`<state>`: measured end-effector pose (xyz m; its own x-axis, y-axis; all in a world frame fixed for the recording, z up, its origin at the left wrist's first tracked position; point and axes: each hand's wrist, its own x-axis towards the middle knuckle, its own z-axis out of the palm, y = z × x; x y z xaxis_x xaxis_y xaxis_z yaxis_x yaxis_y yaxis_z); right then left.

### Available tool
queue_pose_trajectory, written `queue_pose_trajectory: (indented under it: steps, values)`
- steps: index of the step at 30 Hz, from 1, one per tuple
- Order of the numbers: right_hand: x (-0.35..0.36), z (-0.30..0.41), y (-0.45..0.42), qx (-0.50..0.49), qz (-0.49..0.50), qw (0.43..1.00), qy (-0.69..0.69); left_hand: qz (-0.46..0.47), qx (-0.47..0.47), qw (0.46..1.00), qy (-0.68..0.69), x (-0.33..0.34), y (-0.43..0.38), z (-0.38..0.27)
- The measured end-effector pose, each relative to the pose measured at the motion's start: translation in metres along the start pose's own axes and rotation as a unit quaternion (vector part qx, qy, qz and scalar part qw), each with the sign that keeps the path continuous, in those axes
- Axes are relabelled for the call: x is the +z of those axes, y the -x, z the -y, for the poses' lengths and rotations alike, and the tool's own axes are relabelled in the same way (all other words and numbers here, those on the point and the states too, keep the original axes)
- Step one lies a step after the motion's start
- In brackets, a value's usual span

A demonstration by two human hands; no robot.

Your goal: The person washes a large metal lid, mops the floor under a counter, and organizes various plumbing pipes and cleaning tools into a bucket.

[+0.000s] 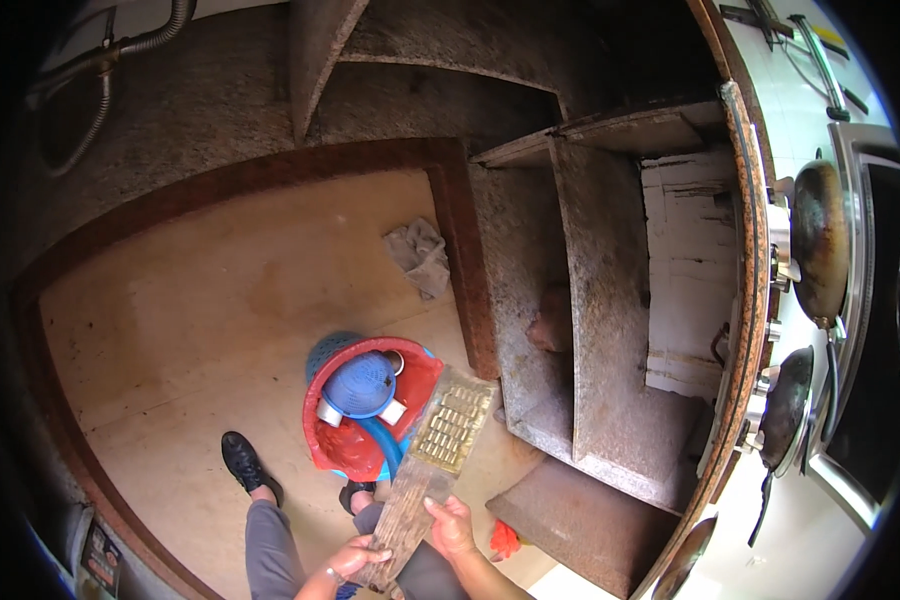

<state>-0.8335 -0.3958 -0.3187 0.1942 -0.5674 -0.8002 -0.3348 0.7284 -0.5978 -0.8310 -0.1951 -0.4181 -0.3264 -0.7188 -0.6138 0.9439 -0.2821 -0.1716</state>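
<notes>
My left hand (356, 556) grips the lower left edge of a long, worn wooden board (409, 499). The right edge of that board is held by my right hand (451, 528), its thumb lying on top. At the board's far end is a yellowish metal grater plate (454, 424) with rows of raised slots. Beyond the board, on the floor, stands a red plastic tub (311, 416) holding a blue plastic colander (358, 384), white pieces and a blue curved strip. The board's far part overlaps the tub's right side in this view.
A grey cloth (420, 256) lies on the tan floor near a dark red border. Open stone shelves (574, 300) stand on the right, with a slab (581, 517) low beside them. A wok (821, 244) and pans are at the far right. Something orange-red (504, 538) lies by the slab.
</notes>
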Motion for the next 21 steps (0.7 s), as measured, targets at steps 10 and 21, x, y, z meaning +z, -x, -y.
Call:
queue_pose_trajectory:
  steps: [10,21]
  values:
    - [0.021,0.011,-0.124,0.029,0.123,0.985,-0.118,-0.354,0.281,0.891,-0.036,0.012,0.012,-0.103]
    - [-0.022,-0.012,-0.159,-0.177,-0.174,0.911,0.328,-0.332,0.295,0.895,-0.031,0.018,0.005,-0.134]
